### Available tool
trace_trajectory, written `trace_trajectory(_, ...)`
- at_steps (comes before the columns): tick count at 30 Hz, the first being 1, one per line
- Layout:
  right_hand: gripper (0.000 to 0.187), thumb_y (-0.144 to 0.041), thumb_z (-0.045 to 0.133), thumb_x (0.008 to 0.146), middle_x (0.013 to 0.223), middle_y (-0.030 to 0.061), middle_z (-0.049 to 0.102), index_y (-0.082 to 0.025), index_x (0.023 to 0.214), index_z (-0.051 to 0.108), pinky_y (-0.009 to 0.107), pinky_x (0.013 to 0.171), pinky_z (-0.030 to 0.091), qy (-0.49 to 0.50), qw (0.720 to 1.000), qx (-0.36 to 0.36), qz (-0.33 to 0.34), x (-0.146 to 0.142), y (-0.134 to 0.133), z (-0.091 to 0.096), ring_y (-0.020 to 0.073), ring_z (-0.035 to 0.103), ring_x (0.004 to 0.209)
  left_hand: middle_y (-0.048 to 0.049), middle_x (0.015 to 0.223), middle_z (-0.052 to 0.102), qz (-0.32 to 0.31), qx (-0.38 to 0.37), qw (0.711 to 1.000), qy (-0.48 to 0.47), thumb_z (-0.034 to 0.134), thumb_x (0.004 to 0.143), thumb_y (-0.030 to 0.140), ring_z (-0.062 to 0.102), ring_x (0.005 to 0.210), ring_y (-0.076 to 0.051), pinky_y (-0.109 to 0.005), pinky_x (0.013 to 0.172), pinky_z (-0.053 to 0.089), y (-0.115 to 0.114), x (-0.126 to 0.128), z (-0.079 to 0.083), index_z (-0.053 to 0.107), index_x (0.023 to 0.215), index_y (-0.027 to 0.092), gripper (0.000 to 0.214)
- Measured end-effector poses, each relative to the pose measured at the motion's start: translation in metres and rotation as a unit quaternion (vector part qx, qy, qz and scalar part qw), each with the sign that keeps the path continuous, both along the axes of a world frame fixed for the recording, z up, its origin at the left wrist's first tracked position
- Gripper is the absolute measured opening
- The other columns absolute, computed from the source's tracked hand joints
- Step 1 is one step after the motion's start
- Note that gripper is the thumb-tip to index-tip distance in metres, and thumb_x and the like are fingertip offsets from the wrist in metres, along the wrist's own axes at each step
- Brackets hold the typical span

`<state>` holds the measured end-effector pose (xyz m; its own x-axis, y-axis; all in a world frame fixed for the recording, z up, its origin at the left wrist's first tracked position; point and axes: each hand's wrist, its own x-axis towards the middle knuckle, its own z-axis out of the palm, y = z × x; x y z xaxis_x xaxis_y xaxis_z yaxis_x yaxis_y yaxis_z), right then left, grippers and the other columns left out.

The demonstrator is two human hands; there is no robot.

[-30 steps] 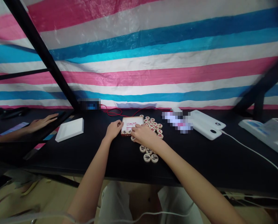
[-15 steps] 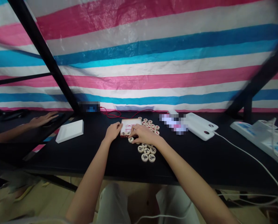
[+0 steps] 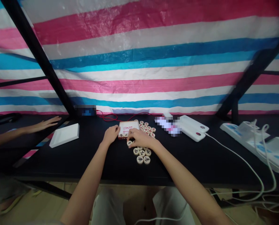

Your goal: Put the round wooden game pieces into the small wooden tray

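My left hand [image 3: 110, 135] grips the left side of a small shallow box [image 3: 129, 126], fingers bent against its edge. The box is open on top, with a white, pink-printed inside and a reddish outer wall. Two Chinese chess pieces with black characters lie along its near edge. At the box's near right corner, my right hand [image 3: 140, 137] pinches a round Chinese chess piece [image 3: 129, 143] between thumb and fingers. Black-marked pieces [image 3: 141, 153] lie on the table nearer me, partly under my right hand. Red-marked pieces [image 3: 147, 128] are clustered beyond it.
A white box lid [image 3: 65, 135] lies on the black table [image 3: 88, 159] at left. Further left is another person's hand [image 3: 44, 124]. To the right are a blurred phone [image 3: 168, 126], a white power bank [image 3: 192, 127], cables and a power strip [image 3: 249, 140]. A red cable [image 3: 110, 117] runs behind.
The view has turned slightly right. My right fingers have closed round the chess piece by the box's corner. My left hand keeps its hold on the box. The other person's hand has shifted slightly.
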<state>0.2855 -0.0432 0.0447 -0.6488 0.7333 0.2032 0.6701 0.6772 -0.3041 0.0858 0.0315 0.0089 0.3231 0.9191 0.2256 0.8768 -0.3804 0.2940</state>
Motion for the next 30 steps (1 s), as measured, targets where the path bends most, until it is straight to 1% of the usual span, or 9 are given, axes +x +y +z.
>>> trace_trajectory(6, 0.024, -0.033, 0.074, 0.069, 0.096, 0.0026, 0.053, -0.021, 0.089, 0.067, 0.026, 0.076, 0.038, 0.027, 0.999, -0.027, -0.030, 0.019, -0.005, -0.007, 0.0180, 0.051, 0.093, -0.0091, 0.087, 0.067, -0.019, -0.002, 1.000, 0.008, 0.031, 0.089, 0.036, 0.061, 0.081, -0.020, -0.026, 0.066, 0.036, -0.001, 0.023, 0.004, 0.061, 0.083, 0.020, 0.034)
trace_trajectory(9, 0.025, -0.034, 0.074, 0.068, 0.096, 0.0030, 0.054, -0.020, 0.088, 0.067, 0.027, 0.079, 0.038, 0.043, 0.997, -0.037, -0.046, 0.029, -0.006, -0.008, 0.0187, 0.051, 0.095, -0.0098, 0.086, 0.067, -0.030, -0.002, 1.000, -0.003, 0.031, 0.089, 0.037, 0.061, 0.081, -0.021, -0.027, 0.066, 0.036, 0.001, 0.034, 0.003, 0.062, 0.083, 0.020, 0.036)
trace_trajectory(12, 0.026, -0.037, 0.072, 0.071, 0.097, 0.0034, 0.057, -0.019, 0.089, 0.066, 0.029, 0.084, 0.038, 0.092, 0.994, -0.030, -0.054, 0.038, -0.003, -0.004, 0.0184, 0.051, 0.098, -0.0107, 0.087, 0.068, -0.029, -0.012, 0.999, -0.024, 0.028, 0.090, 0.043, 0.061, 0.082, -0.023, -0.028, 0.067, 0.038, 0.006, 0.037, 0.000, 0.064, 0.086, 0.020, 0.043)
trace_trajectory(14, 0.025, -0.037, 0.067, 0.076, 0.099, 0.0031, 0.059, -0.019, 0.093, 0.064, 0.029, 0.085, 0.038, 0.137, 0.987, -0.007, -0.085, 0.045, 0.003, 0.000, 0.0170, 0.052, 0.096, -0.0109, 0.089, 0.068, -0.011, -0.022, 0.999, -0.044, 0.024, 0.090, 0.047, 0.061, 0.084, -0.023, -0.028, 0.069, 0.039, 0.012, 0.035, -0.002, 0.065, 0.088, 0.020, 0.049)
trace_trajectory(16, 0.024, -0.036, 0.062, 0.080, 0.100, 0.0031, 0.061, -0.020, 0.098, 0.063, 0.029, 0.082, 0.039, 0.161, 0.976, 0.016, -0.144, 0.055, 0.013, 0.002, 0.0160, 0.054, 0.091, -0.0105, 0.088, 0.068, 0.015, -0.031, 0.998, -0.061, 0.022, 0.090, 0.050, 0.061, 0.084, -0.023, -0.029, 0.071, 0.040, 0.019, 0.034, -0.002, 0.065, 0.084, 0.020, 0.053)
trace_trajectory(18, 0.024, -0.032, 0.061, 0.081, 0.102, 0.0037, 0.062, -0.019, 0.101, 0.062, 0.028, 0.079, 0.040, 0.155, 0.965, 0.033, -0.207, 0.065, 0.023, 0.002, 0.0162, 0.055, 0.089, -0.0098, 0.084, 0.068, 0.037, -0.036, 0.996, -0.068, 0.022, 0.090, 0.049, 0.062, 0.083, -0.023, -0.029, 0.071, 0.040, 0.027, 0.035, -0.002, 0.065, 0.079, 0.020, 0.054)
trace_trajectory(20, 0.023, -0.026, 0.060, 0.080, 0.103, 0.0048, 0.062, -0.018, 0.102, 0.062, 0.028, 0.079, 0.040, 0.131, 0.960, 0.045, -0.243, 0.073, 0.029, 0.000, 0.0169, 0.055, 0.091, -0.0097, 0.084, 0.068, 0.050, -0.034, 0.996, -0.070, 0.023, 0.090, 0.047, 0.062, 0.083, -0.023, -0.029, 0.071, 0.041, 0.034, 0.038, -0.002, 0.065, 0.078, 0.020, 0.052)
trace_trajectory(25, 0.021, -0.021, 0.061, 0.079, 0.101, 0.0053, 0.062, -0.018, 0.100, 0.064, 0.027, 0.079, 0.039, 0.054, 0.972, 0.046, -0.224, 0.075, 0.030, -0.005, 0.0172, 0.056, 0.092, -0.0125, 0.093, 0.068, 0.050, -0.014, 0.998, -0.041, 0.028, 0.089, 0.046, 0.061, 0.087, -0.024, -0.030, 0.072, 0.041, 0.041, 0.046, -0.004, 0.065, 0.093, 0.020, 0.046)
trace_trajectory(30, 0.022, -0.024, 0.060, 0.080, 0.104, 0.0033, 0.064, -0.022, 0.102, 0.063, 0.034, 0.083, 0.034, 0.017, 0.972, 0.048, -0.231, 0.068, 0.026, -0.006, 0.0204, 0.053, 0.097, -0.0117, 0.087, 0.067, 0.025, -0.015, 0.999, -0.020, 0.029, 0.088, 0.047, 0.061, 0.084, -0.025, -0.030, 0.069, 0.040, 0.038, 0.043, -0.004, 0.064, 0.086, 0.020, 0.044)
